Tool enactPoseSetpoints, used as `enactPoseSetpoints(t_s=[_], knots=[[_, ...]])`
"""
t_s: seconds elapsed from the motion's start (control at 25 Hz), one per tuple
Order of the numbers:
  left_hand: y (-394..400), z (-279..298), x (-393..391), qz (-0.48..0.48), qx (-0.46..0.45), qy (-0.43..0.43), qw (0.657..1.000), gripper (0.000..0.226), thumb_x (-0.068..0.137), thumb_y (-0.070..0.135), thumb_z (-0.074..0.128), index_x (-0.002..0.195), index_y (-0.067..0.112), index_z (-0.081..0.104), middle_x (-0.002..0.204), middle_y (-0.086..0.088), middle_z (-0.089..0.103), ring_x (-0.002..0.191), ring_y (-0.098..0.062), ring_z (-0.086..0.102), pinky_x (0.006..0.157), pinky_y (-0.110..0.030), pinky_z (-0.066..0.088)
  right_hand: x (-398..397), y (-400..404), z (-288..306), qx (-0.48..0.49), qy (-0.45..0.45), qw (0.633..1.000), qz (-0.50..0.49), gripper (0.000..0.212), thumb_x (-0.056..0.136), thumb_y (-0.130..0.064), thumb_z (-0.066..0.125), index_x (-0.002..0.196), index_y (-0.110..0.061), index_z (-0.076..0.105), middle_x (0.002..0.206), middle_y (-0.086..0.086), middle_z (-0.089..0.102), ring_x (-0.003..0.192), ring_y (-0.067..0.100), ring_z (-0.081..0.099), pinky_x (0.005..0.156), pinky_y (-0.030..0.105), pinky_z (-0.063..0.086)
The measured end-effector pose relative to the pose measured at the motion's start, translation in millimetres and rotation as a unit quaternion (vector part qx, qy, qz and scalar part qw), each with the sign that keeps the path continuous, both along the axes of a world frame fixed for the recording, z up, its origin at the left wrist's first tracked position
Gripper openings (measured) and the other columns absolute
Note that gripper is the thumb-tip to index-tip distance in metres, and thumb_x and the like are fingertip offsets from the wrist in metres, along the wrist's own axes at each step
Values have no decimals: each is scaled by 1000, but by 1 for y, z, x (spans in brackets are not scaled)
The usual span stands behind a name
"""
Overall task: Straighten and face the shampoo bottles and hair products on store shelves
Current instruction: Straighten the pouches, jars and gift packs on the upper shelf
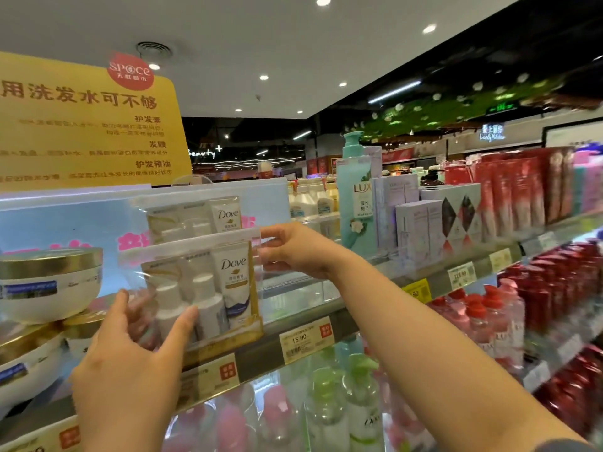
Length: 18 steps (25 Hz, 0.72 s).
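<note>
Both forearms reached up from the bottom of the view toward the top shelf (pixel 326 318), and the front Dove kit (pixel 208 288), a clear zip pouch of small bottles and a tube, stood between the two hands. Its long axis ran upright, label toward the camera, base at the shelf lip; it looked slightly tilted, though the wide lens made that hard to judge. A second kit (pixel 195 216) stood just behind and above it. To its left sat stacked jars (pixel 49 282), to its right a gap, then the Lux pump bottle (pixel 354 203). Nearer the camera, the left hand (pixel 130 363) cupped the pouch's lower left, thumb across the front and fingers spread against the plastic, a loose, wide grip. The right hand (pixel 293 249) pinched the pouch's upper right edge near the zip strip. Squaring it would likely turn on that top corner. The pouch's left edge blurred into glare, and its back was hidden.
</note>
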<state>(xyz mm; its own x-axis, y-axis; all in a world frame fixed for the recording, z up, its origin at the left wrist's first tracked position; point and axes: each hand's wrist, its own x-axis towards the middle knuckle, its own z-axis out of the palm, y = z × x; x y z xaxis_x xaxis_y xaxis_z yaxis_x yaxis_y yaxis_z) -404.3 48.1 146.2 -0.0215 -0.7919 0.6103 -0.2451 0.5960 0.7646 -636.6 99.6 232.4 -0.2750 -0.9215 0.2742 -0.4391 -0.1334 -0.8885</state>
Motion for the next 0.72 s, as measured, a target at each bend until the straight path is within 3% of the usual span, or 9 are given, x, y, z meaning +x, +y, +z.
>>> enactPoseSetpoints(t_s=[0.08,0.16,0.24,0.32,0.4,0.52,0.64,0.72], knots=[[-1,-10,-1,-39,-3,62,997,101,59,72,69,143,37,25,136,-3,54,120,-23,54,101,-55,44,-12,27,-4,-72,31,994,-78,29,97,-9,65,126,-13,65,106,8,77,98,17,75,86,32,62],[6,-22,-6,-20,-22,94,995,98,62,77,69,143,43,24,144,3,46,125,-17,48,104,-52,42,-27,63,-7,-169,69,962,-204,15,95,-15,68,109,-15,71,91,1,76,84,16,75,75,28,62],[16,-31,-12,5,-59,114,992,87,68,78,61,143,47,30,147,11,43,129,-16,46,105,-51,41,-42,90,-4,-245,157,878,-381,9,92,-23,70,100,-18,69,87,-6,71,81,11,70,70,23,57],[28,-33,-18,0,-117,126,985,68,77,72,58,138,48,40,145,13,45,130,-17,46,104,-50,42,-57,99,3,-243,234,814,-473,31,91,-32,71,114,-13,63,103,2,68,94,16,64,75,26,52],[43,-31,-25,-12,-186,124,975,50,87,57,61,132,39,49,141,7,49,128,-19,48,102,-48,44,-68,89,7,-165,273,819,-476,58,90,-41,71,132,-8,49,122,13,62,109,26,59,79,31,46],[63,-29,-37,-3,-269,101,958,35,92,31,64,121,13,59,128,1,54,121,-19,52,95,-48,48,-79,66,5,-65,302,833,-458,84,88,-51,70,146,-5,31,132,20,59,118,37,60,85,45,52],[78,-34,-46,26,-274,60,959,24,91,23,64,111,9,63,113,6,54,109,-10,54,90,-40,50,-94,53,-4,-54,301,837,-454,91,87,-50,72,151,-6,23,136,18,59,120,39,60,89,53,54],[89,-39,-55,33,-277,33,960,20,89,20,64,105,8,65,106,5,57,99,-13,57,87,-31,49,-99,50,-3,-53,288,846,-445,91,85,-49,74,150,-7,25,137,17,59,121,40,60,92,56,53]])
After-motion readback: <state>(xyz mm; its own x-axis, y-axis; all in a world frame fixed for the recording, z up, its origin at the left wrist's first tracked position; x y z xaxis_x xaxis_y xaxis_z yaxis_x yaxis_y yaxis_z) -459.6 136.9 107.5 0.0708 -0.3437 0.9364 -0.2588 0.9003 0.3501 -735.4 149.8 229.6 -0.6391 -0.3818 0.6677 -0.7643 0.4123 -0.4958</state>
